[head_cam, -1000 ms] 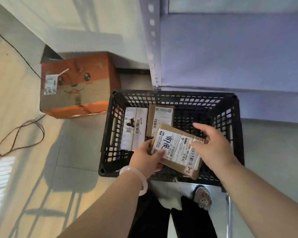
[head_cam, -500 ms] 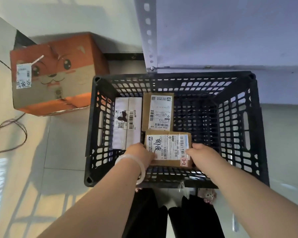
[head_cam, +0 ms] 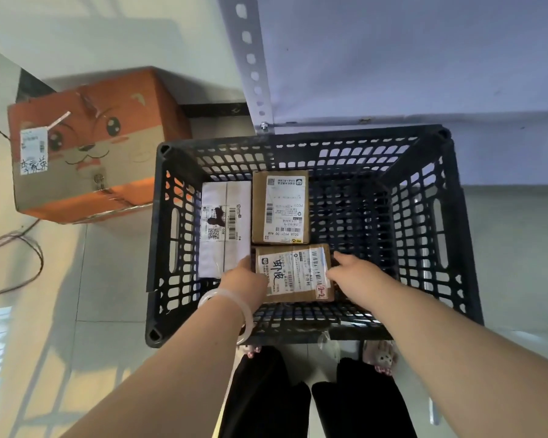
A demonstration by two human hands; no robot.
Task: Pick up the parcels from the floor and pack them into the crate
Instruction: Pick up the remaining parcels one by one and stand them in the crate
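A black slotted plastic crate (head_cam: 437, 235) stands on the floor in front of me. Inside it lie a white parcel (head_cam: 225, 229) at the left and a brown labelled parcel (head_cam: 280, 211) beside it. A second brown parcel (head_cam: 295, 273) with a handwritten label lies low in the crate's near part, just in front of the first brown one. My left hand (head_cam: 244, 279) grips its left end and my right hand (head_cam: 351, 275) grips its right end. My fingertips are hidden behind the parcel's edges.
A large orange cardboard box (head_cam: 89, 156) with a cartoon face sits on the floor left of the crate. A dark cable (head_cam: 16, 248) loops on the floor at far left. A perforated metal shelf post (head_cam: 250, 61) rises behind the crate. My feet stand just behind the crate's near wall.
Both hands have lowered the handwritten-label parcel from above the crate's near rim down into it, turning it level, so that it now lies next to the other brown parcel.
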